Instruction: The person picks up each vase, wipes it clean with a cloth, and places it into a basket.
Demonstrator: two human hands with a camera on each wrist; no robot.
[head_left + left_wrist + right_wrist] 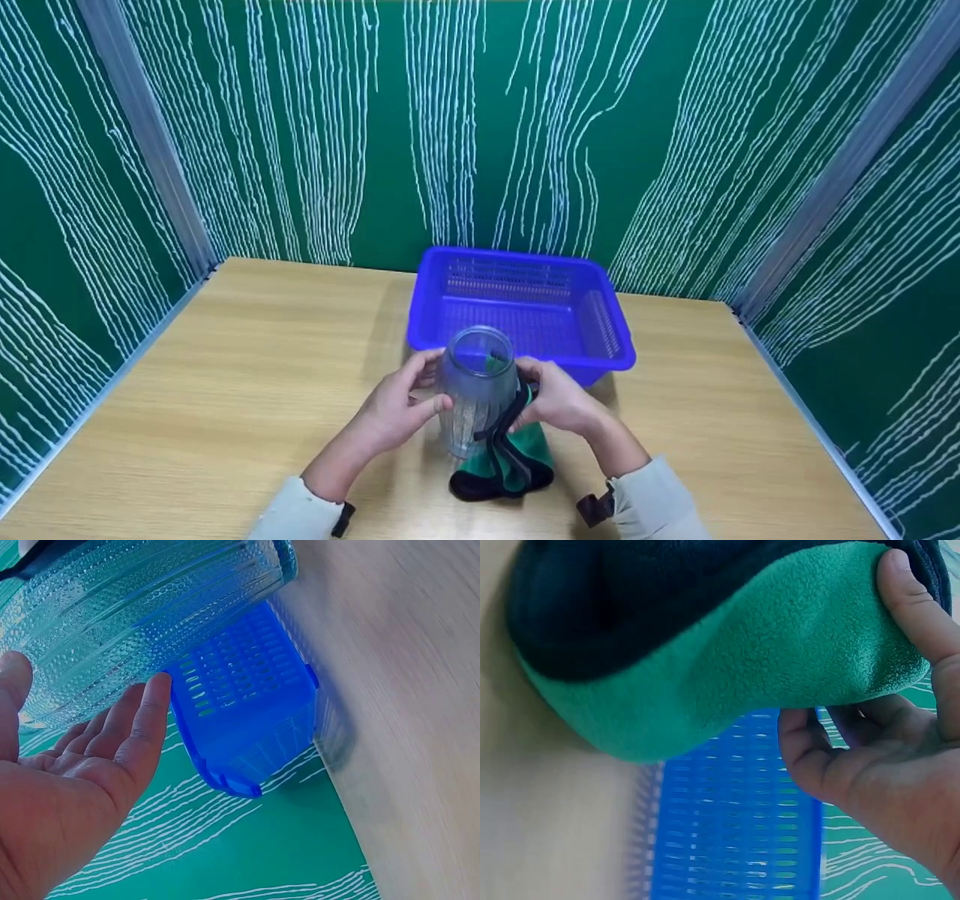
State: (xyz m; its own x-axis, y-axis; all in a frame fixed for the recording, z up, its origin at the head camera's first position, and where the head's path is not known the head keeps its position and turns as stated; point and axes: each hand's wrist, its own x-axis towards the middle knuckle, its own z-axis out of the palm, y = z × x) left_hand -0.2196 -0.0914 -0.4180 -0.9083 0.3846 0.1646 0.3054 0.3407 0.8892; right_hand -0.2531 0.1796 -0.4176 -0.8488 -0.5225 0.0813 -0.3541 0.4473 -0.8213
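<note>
A clear glass vase (476, 397) with ribbed, dimpled sides is upright in front of the basket, its mouth facing up. My left hand (397, 409) cups its left side, thumb at the near face and fingers behind. The left wrist view shows the fingertips against the glass (142, 637) and a gap at the palm. My right hand (559, 397) pinches a green towel (780, 637) with a black edge and dark reverse between thumb and fingers. The towel hangs down along the vase's right side, its lower end close over the table and partly covering the glass.
A blue plastic basket (622, 352) with slotted walls stands just behind the vase, near the back of the wooden table (300, 337). Green panels (390, 187) with white wavy lines enclose the table at the back and both sides.
</note>
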